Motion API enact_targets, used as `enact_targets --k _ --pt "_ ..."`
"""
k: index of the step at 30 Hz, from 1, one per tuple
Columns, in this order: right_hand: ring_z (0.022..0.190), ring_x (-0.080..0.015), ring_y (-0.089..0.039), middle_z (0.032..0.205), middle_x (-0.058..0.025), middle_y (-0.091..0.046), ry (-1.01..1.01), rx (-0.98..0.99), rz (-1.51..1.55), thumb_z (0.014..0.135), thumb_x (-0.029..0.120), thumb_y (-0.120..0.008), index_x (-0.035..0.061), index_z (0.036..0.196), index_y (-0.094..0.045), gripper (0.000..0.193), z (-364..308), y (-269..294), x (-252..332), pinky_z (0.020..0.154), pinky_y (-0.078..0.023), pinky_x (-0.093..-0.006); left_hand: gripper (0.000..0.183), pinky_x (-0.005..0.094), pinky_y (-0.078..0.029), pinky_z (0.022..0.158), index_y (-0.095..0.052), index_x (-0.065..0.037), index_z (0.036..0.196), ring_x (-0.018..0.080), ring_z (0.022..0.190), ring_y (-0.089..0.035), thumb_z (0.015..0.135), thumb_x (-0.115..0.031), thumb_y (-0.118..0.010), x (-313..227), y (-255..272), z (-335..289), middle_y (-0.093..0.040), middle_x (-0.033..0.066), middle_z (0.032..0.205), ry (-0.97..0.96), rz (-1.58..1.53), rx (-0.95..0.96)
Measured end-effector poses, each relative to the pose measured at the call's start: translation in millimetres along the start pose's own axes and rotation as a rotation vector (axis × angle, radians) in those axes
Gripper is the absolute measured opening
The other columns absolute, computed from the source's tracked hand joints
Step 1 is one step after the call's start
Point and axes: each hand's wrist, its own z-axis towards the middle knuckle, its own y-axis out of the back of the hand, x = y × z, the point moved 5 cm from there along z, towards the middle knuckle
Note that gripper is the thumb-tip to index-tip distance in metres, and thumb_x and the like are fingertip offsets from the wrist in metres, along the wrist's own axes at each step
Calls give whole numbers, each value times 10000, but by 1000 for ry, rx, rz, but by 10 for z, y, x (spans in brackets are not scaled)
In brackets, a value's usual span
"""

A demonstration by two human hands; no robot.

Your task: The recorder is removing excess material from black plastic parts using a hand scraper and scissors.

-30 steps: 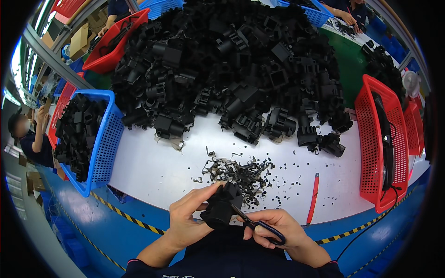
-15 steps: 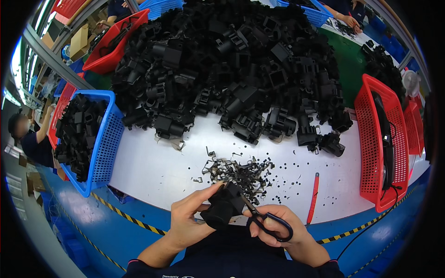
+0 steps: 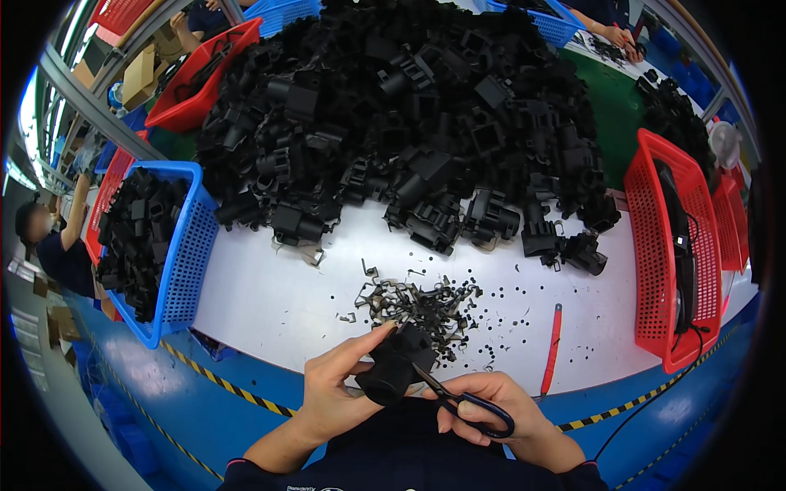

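The left hand (image 3: 336,393), at the front edge of the tabletop (image 3: 270,311), has its fingers (image 3: 360,344) grasping a black plastic part (image 3: 393,372), which is held up off the surface with its round end tilted toward the body. The right hand (image 3: 483,401) grips a pair of scissors (image 3: 444,394) by its dark handles, the fingers curled about the loops. The blades point up and to the left, their tips at the right side of the part; whether they touch it cannot be told.

Just beyond the hands, a small heap of thin black scraps (image 3: 417,307) lies on the white surface, with tiny round black bits (image 3: 524,288) scattered to its right. Farther right, a slim red tool (image 3: 552,352) lies lengthwise near the front edge. A large mound of similar black parts (image 3: 417,123) covers the far side of the tabletop.

To the left stands a blue basket (image 3: 188,262) filled with black parts. To the right is a red basket (image 3: 655,262) holding dark items with a cable. A co-worker's hands (image 3: 618,37) show at the upper right.
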Motion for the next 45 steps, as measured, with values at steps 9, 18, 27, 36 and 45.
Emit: enact_targets --k 9,18,27,36,45 --pt "423 -73 -443 763 -145 -604 1 23 92 824 169 -579 -72 1119 -508 387 19 67 -72 361 -324 -175 652 305 -532 737 -505 39 1144 230 876 -619 565 -21 -797 -58 -6 -8 -603 170 966 -40 89 -14" --pt "455 -64 -430 803 -128 -583 24 95 114 880 116 -509 -20 1178 -486 328 15 73 -109 381 -297 -163 623 319 -535 732 -508 43 1132 232 900 -609 581 -31 -790 -64 -27 -32 -586 181 1012 -50 62 -30" --pt "456 -63 -433 816 -135 -584 25 140 155 877 117 -515 -12 1183 -479 334 36 75 -134 376 -299 -161 544 226 -507 667 -536 -25 1157 174 887 -607 651 -53 -733 -62 -3 -79 -588 143 1069 -117 103 -24" --pt "415 -81 -441 774 -162 -597 46 7 61 837 161 -565 -61 1132 -495 376 40 77 -128 341 -315 -177 550 247 -518 683 -529 -5 1154 203 889 -613 646 -49 -736 -33 3 -71 -575 157 1090 -125 122 -2" --pt "738 -144 -555 1082 -192 -536 616 -237 -126 810 44 -580 -29 1249 -359 497 46 183 92 631 -447 -209 639 455 -353 966 -392 -14 1209 358 1219 -345 656 -93 -703 163 -180 -73 -354 257 1291 212 -1120 181"
